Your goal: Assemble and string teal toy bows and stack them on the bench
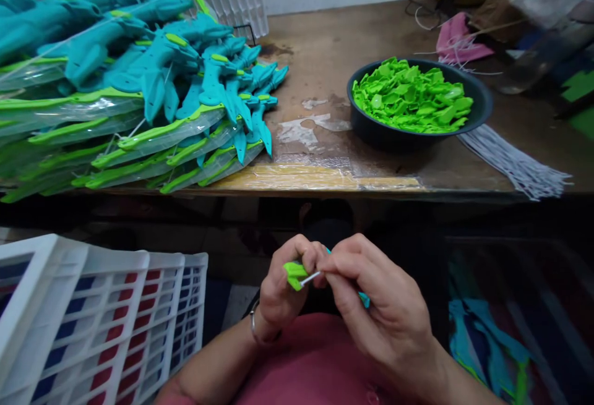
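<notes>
Close to my body, my left hand is closed around a small bright green plastic piece. A short white cord runs from that piece to my right hand, whose thumb and forefinger pinch it. Bits of a teal plastic part show behind and beside my right fingers; most of it is hidden by the hands. On the bench stands a dark round bowl heaped with similar green pieces. A bundle of white cords lies partly behind the bowl.
Teal and green plastic toy bodies are piled at the bench's left. A white slatted crate stands at lower left. More teal parts lie low on the right. Pink material with loose cords sits at the back right.
</notes>
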{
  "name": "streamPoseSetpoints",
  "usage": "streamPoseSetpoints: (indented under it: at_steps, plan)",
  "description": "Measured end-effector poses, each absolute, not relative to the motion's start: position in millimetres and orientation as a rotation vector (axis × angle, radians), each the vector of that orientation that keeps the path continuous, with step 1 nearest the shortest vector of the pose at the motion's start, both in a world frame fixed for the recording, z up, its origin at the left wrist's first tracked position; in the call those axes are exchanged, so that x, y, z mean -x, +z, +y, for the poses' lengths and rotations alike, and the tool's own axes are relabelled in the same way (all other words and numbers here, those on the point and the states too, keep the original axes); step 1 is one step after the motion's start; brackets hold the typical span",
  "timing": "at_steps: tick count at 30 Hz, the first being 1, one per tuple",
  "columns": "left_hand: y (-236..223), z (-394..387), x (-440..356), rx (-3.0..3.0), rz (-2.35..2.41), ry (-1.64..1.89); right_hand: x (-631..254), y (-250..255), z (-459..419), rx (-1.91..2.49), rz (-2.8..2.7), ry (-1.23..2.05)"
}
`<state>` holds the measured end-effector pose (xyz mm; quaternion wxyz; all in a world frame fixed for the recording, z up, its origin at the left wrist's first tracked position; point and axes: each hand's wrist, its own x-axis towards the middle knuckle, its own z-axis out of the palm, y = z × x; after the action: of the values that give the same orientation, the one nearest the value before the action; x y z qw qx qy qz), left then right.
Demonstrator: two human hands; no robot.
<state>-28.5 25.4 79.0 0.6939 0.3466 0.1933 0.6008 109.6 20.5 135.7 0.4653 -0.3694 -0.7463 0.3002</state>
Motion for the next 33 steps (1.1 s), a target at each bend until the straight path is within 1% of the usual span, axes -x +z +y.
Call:
streamPoseSetpoints:
  at_steps: [7, 21, 30, 33]
  plan:
    - [74.8, 21.0, 23.4, -0.782, 0.403, 1.32, -112.0, 134.0, 15.0, 0.929, -1.924, 0.53]
    - [71.2, 27.0, 20.2, -0.821, 0.384, 1.291, -117.7, 124.6, 12.6, 0.927, -2.023, 0.46]
    - [71.1, 28.5, 22.9, -0.817, 0.397, 1.268, -117.8, 116.4, 12.5, 0.851, -2.103, 0.245]
    - [70.5, 27.8, 22.9, -0.808, 0.393, 1.263, -118.1, 115.3, 12.9, 0.867, -2.126, 0.219]
